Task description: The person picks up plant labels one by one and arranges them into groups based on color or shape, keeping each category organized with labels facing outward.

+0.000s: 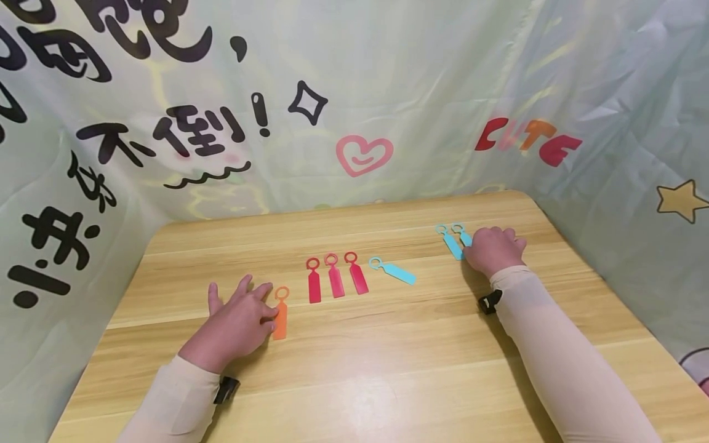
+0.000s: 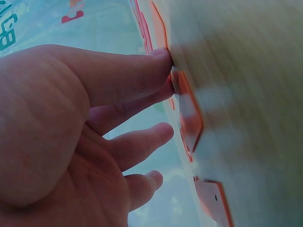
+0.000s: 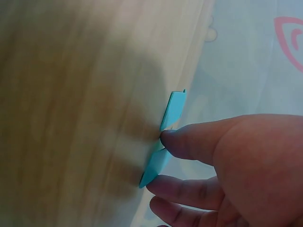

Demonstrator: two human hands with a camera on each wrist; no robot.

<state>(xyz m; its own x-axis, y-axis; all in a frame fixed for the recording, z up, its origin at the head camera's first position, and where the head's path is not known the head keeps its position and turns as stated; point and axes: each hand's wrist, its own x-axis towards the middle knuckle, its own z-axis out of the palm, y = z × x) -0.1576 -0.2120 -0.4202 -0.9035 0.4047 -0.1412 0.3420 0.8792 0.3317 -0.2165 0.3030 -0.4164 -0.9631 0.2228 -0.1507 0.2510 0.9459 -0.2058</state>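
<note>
My left hand (image 1: 239, 320) is low over the table, fingers spread, its thumb and index tips at the left edge of an orange tag (image 1: 280, 320) with a ring end. In the left wrist view, another orange tag (image 2: 190, 113) lies beside those fingertips and a further orange tag (image 2: 213, 201) below; the hand hides both in the head view. My right hand (image 1: 493, 251) pinches a light blue tag (image 3: 156, 166) between thumb and index finger at the table surface. Beside it, to the left, lies a similar blue tag (image 1: 452, 246).
Three red-pink tags (image 1: 336, 283) stand in a row mid-table, with a slanted blue tag (image 1: 399, 272) to their right. The wooden table (image 1: 365, 369) meets a printed cloth backdrop (image 1: 432, 123) at the back and sides.
</note>
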